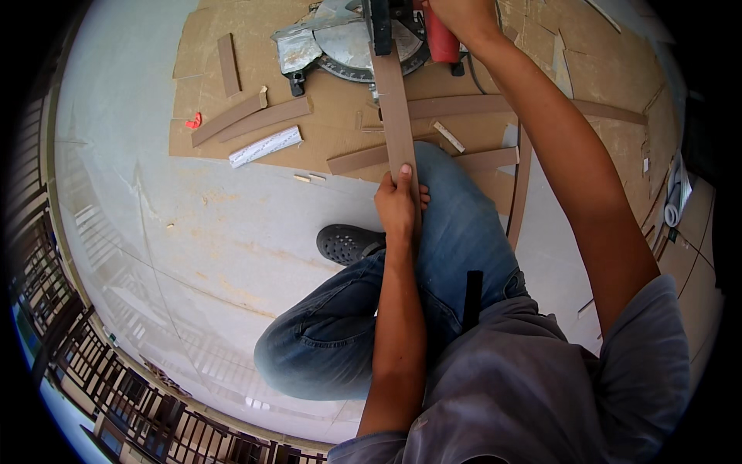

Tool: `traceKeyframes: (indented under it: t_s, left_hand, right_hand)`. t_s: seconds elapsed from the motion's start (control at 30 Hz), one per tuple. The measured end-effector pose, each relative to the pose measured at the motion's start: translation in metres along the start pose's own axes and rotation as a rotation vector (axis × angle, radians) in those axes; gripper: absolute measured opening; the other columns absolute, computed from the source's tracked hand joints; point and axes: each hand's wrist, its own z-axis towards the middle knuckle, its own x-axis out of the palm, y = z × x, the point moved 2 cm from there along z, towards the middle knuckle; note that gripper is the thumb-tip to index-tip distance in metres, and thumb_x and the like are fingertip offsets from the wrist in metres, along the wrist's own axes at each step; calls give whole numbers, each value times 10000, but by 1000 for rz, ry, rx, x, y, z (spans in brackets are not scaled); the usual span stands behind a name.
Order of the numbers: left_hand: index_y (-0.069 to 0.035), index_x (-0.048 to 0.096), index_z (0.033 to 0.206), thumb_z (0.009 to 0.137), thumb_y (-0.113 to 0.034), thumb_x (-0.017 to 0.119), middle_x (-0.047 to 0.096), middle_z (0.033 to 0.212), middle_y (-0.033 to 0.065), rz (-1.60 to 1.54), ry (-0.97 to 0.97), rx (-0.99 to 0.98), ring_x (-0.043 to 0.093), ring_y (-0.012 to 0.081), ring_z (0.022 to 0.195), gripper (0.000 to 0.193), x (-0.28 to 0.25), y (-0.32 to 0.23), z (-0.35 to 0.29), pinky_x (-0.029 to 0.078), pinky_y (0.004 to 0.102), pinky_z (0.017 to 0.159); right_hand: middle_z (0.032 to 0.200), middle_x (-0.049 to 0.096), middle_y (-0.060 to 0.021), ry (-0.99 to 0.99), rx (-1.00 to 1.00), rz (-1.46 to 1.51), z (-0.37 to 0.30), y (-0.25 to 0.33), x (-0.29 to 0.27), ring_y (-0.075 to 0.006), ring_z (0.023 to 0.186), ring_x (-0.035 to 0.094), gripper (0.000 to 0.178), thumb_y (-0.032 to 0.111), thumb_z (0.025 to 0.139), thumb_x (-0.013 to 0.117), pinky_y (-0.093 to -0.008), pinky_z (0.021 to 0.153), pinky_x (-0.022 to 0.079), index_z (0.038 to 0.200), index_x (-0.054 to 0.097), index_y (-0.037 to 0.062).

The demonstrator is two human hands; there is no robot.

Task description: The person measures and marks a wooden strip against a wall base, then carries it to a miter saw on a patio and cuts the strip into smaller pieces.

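My left hand (398,203) is closed around a brown wooden plank (398,116), thumb on top and fingertips showing past its right edge. The plank runs from beside my knee up onto the round metal base (348,50) of a miter saw, where its far end goes under the dark saw head (379,27). My right hand (462,17), partly cut off by the top edge, grips the saw beside its red housing (440,37). What exactly its fingers wrap round is mostly out of view.
Brown plank offcuts (267,118) lie on flattened cardboard (193,46) around the saw. A rolled white sheet (265,147) and a small red scrap (194,121) are at the left. My shoe (349,243) rests on the pale floor. A railing (139,398) curves along the lower left.
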Motion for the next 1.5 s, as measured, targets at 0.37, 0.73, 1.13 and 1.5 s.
traceKeyframes:
  t_s: [0.37, 0.73, 1.13, 1.5]
  left_hand:
    - [36, 661, 1043, 1069, -375, 630, 693, 736, 140, -13, -9, 14, 655, 196, 587, 413, -2, 2, 4, 526, 334, 527]
    - [40, 659, 1045, 1068, -364, 630, 692, 735, 141, -13, 1, 40, 650, 201, 576, 406, -5, 1, 6, 526, 338, 524]
    - [33, 652, 1024, 1073, -354, 622, 674, 710, 132, -22, 5, 36, 641, 199, 571, 391, -3, 0, 6, 516, 336, 517]
    - [41, 661, 1027, 1073, -357, 621, 674, 707, 135, -6, -2, 39, 639, 195, 564, 402, -1, -1, 6, 517, 336, 513]
  right_hand:
    - [802, 702, -95, -6, -8, 14, -5, 0, 0, -170, 541, 638, 312, 203, 959, 706, -343, 502, 518, 1213, 620, 43]
    - [791, 696, -123, 19, -49, 8, 12, 6, 4, -206, 539, 651, 308, 219, 951, 692, -366, 504, 532, 1170, 623, 14]
    - [822, 709, -126, 25, -13, -9, 5, 2, 0, -193, 539, 648, 347, 222, 948, 694, -357, 505, 531, 1215, 618, 13]
    - [813, 711, -124, 11, -32, -14, -2, -2, -1, -187, 546, 649, 329, 216, 949, 697, -354, 513, 532, 1202, 623, 20]
